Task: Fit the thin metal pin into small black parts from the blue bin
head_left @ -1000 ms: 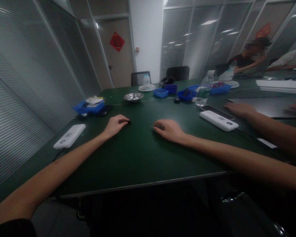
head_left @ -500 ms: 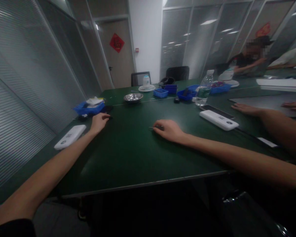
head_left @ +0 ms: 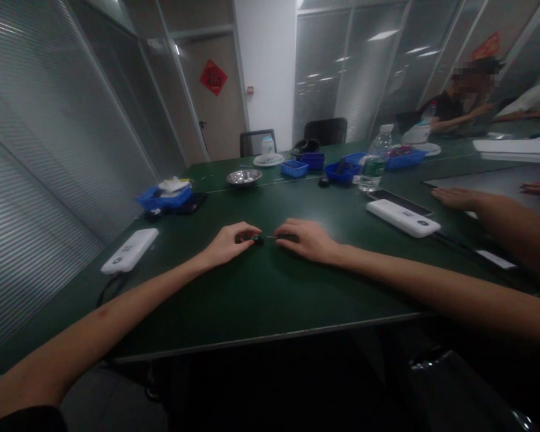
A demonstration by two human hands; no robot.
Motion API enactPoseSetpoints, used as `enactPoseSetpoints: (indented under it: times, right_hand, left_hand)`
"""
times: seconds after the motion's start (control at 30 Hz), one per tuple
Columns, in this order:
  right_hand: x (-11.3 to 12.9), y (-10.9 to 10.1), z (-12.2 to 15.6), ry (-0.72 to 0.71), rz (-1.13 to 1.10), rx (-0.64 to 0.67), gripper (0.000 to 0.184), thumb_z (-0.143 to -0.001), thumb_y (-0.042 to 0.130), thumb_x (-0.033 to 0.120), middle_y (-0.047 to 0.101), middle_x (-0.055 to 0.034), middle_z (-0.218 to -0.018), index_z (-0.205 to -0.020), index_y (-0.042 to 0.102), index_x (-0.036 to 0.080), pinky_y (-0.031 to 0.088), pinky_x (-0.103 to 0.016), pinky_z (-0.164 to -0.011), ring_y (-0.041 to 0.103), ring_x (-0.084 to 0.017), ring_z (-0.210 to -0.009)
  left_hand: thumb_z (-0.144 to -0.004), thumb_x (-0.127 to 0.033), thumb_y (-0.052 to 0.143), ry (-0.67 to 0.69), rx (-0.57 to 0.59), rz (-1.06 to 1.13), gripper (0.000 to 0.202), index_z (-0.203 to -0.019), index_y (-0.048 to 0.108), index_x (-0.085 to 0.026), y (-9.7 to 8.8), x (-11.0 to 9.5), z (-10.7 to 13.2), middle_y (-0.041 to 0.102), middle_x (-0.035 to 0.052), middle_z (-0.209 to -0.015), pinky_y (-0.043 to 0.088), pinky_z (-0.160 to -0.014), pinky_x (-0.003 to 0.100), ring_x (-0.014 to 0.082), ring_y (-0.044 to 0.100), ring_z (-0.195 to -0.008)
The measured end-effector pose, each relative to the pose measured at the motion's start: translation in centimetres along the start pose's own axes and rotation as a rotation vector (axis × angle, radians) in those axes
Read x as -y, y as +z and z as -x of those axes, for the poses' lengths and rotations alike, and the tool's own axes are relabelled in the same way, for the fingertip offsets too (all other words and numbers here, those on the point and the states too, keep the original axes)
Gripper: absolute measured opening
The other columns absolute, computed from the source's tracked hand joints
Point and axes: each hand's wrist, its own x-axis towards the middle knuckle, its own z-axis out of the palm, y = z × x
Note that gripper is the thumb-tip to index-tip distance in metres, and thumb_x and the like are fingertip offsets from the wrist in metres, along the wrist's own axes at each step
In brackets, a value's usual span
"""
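My left hand (head_left: 230, 243) rests on the green table (head_left: 261, 288) with its fingertips pinched on a small dark part (head_left: 257, 240). My right hand (head_left: 306, 239) lies just to the right of it, fingers closed on a thin metal tool (head_left: 272, 237) whose tip points at the dark part. The two hands almost touch at the middle of the table.
A white power bank (head_left: 129, 251) lies at left, another (head_left: 402, 218) at right beside a phone. A blue tray (head_left: 163, 197), a steel bowl (head_left: 243, 177), more blue trays (head_left: 341, 172) and a water bottle (head_left: 373, 161) stand further back. Another person's hand (head_left: 452, 197) rests at right.
My left hand went out to the blue tray at left, then came back to the middle with a small dark part. My right hand stayed in place.
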Motion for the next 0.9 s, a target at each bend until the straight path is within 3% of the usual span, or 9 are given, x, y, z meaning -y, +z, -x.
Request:
enactPoseSetpoints:
  times: [0.13,0.43,0.9]
  right_hand:
    - [0.17,0.01,0.05,-0.043,0.006,0.018,0.027,-0.104,0.058,0.038,0.068,-0.0069,-0.108,-0.121,0.07,0.022,0.045,-0.029,-0.072,0.063,-0.018,-0.086]
    - [0.4,-0.04,0.14,-0.086,-0.025,0.004,0.026,-0.103,0.059,0.037,0.067,-0.0074,-0.106,-0.12,0.071,0.021,0.045,-0.03,-0.072,0.063,-0.018,-0.084]
    - [0.68,-0.01,-0.02,-0.142,-0.012,0.046,0.028,-0.105,0.056,0.037,0.065,-0.0075,-0.109,-0.125,0.068,0.021,0.045,-0.03,-0.071,0.062,-0.018,-0.085]
  left_hand:
    - [-0.095,-0.023,0.063,0.024,0.015,-0.001,0.03,-0.123,0.072,-0.021,0.53,-1.38,0.35,0.071,0.0076,-0.116,0.053,-0.085,0.034,0.0214,0.065,-0.1]
    - [-0.096,-0.025,0.063,0.023,0.007,0.023,0.027,-0.12,0.073,-0.02,0.7,-0.81,0.47,0.07,0.0078,-0.114,0.053,-0.086,0.035,0.0205,0.065,-0.096]
    - [-0.098,-0.03,0.066,0.038,0.015,0.102,0.024,-0.119,0.076,-0.022,0.71,-0.64,0.81,0.071,0.0072,-0.115,0.054,-0.095,0.037,0.022,0.067,-0.105]
